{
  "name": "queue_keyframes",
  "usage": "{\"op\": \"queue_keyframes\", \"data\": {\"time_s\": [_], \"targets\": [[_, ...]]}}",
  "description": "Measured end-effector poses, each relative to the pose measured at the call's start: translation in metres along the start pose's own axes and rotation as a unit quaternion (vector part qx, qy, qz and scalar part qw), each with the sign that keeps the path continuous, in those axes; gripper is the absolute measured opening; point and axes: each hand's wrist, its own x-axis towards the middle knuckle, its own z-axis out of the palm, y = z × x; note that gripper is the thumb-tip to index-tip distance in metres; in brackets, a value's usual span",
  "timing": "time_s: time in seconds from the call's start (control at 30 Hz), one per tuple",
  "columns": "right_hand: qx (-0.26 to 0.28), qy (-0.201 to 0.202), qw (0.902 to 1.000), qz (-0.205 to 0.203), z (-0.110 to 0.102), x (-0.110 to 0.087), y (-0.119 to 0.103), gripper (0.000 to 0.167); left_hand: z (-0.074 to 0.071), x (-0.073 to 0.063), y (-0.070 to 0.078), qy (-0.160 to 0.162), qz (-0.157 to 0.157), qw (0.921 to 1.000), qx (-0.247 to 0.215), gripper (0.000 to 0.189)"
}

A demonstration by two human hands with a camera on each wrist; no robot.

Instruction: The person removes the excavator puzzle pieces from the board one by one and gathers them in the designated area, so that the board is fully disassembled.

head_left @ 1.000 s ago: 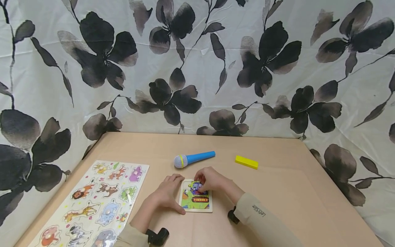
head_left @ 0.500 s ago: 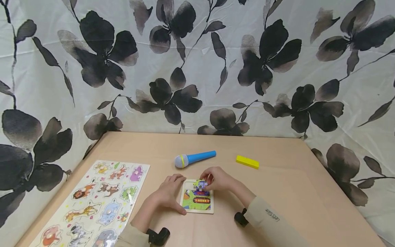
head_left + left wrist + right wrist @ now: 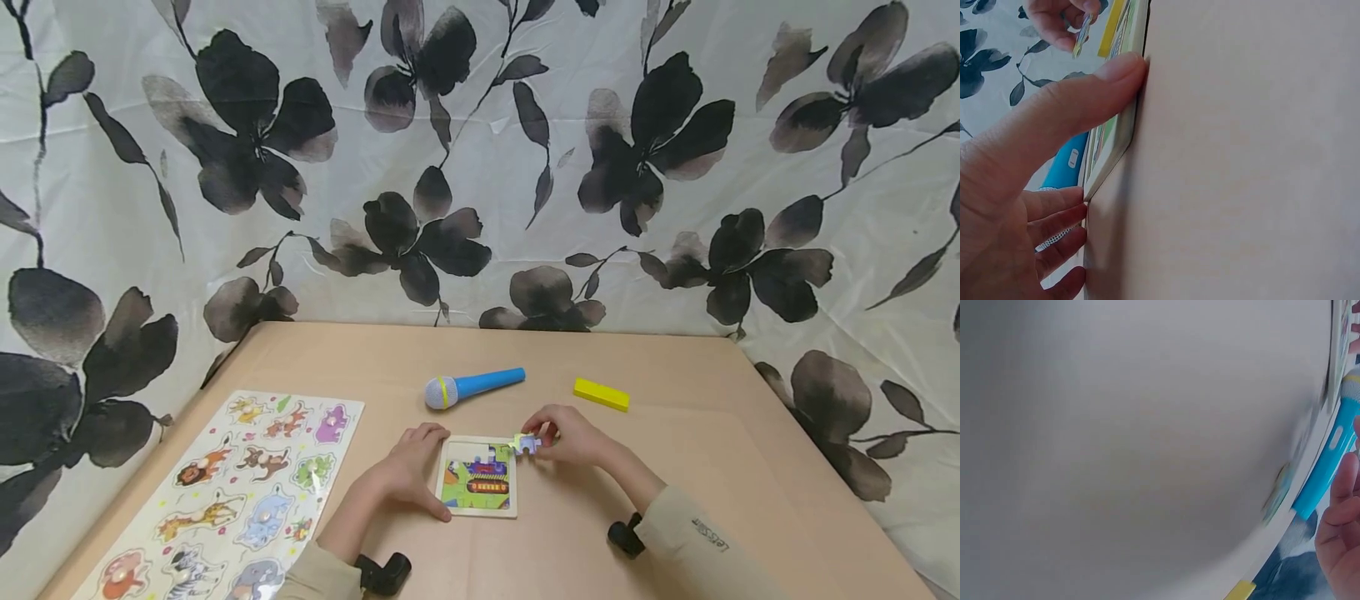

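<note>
One puzzle tray, partly filled, and one piece held at its far right corner

Head view: the tray lies flat on the table; within its pale rim sit green, purple and orange pieces picturing a tracked vehicle, and pale floor shows toward the far side. The right hand pinches the piece between thumb and fingers. The left hand is spread wide, touching the tray's left side without closing round it. A toy microphone and a yellow block lie far, an animal sheet left. Left wrist view: the left thumb rests straight along the tray's near edge; the piece appears edge-on, raised apart from the tray. Right wrist view: the right hand is cut off and its grip cannot be told.
</note>
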Motion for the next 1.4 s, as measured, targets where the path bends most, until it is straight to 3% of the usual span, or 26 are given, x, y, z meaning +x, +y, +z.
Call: {"op": "queue_keyframes", "data": {"time_s": [0.37, 0.7, 0.97, 1.23, 1.4], "targets": [[-0.009, 0.011, 0.9999, -0.006, -0.025, -0.022, 0.027, 0.027, 0.003, 0.001, -0.003, -0.001, 0.0, 1.0, 0.002, 0.11], [-0.013, 0.021, 0.9994, 0.025, -0.04, -0.039, 0.049, 0.028, 0.001, 0.001, -0.005, 0.002, 0.0, 1.0, 0.008, 0.111], [-0.017, 0.018, 0.9979, 0.06, -0.047, -0.05, 0.062, 0.029, 0.001, 0.001, -0.005, 0.005, 0.0, 0.9999, 0.011, 0.111], [-0.021, 0.02, 0.9981, 0.054, -0.048, -0.053, 0.071, 0.028, 0.001, 0.001, -0.005, 0.006, 0.004, 0.9999, 0.008, 0.11], [-0.021, 0.019, 0.9965, 0.079, -0.046, -0.053, 0.073, 0.029, 0.002, 0.001, -0.005, 0.002, 0.003, 1.0, 0.006, 0.111]]}}
